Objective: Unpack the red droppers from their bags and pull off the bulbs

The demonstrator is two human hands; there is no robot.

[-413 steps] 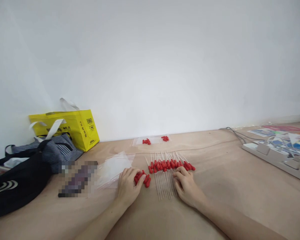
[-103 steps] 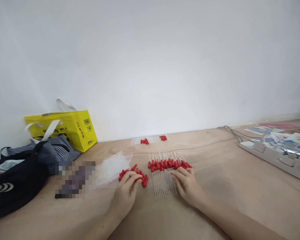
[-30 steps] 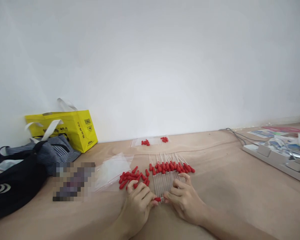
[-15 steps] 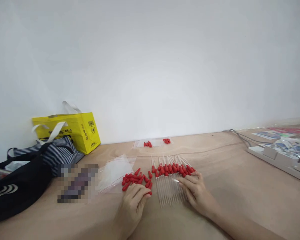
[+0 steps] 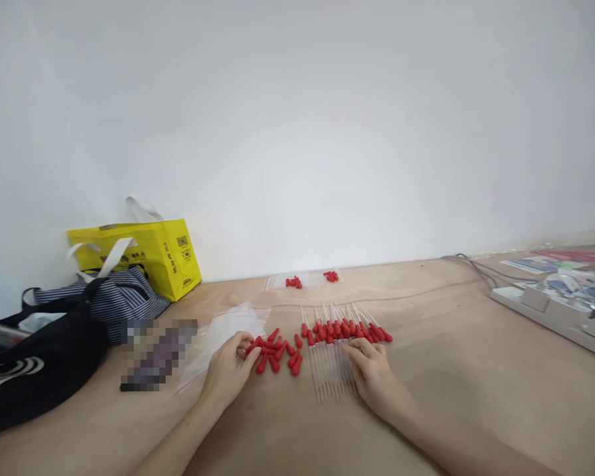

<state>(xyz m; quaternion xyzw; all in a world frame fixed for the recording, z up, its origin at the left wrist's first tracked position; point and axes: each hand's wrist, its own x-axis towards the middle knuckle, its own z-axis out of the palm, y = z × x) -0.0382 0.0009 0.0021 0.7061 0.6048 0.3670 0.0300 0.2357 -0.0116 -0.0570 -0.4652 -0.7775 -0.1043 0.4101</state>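
A loose pile of red rubber dropper bulbs [image 5: 276, 350] lies on the wooden table. At its left edge, my left hand [image 5: 231, 363] curls its thumb and fingers around some of the bulbs. To the right is a row of bare glass dropper tubes [image 5: 327, 373], side by side. My right hand [image 5: 374, 377] is over the right end of this row, thumb and fingertips pinched on the upper end of a tube, partly hidden by the hand. Just behind the row, assembled droppers [image 5: 344, 328] lie fanned out, red bulbs toward me and glass tips pointing away.
Clear plastic zip bags [image 5: 225, 337] lie left of the bulbs. Near the wall is another bag [image 5: 310, 281] with red bulbs and tubes. A yellow bag [image 5: 171, 261], a striped bag [image 5: 126, 301] and a black bag [image 5: 44, 377] stand left. A power strip [image 5: 555, 307] lies right.
My left hand has moved left and away from the near side of the pile to its left edge, and some bulbs have shifted. My right hand has drawn slightly left and down.
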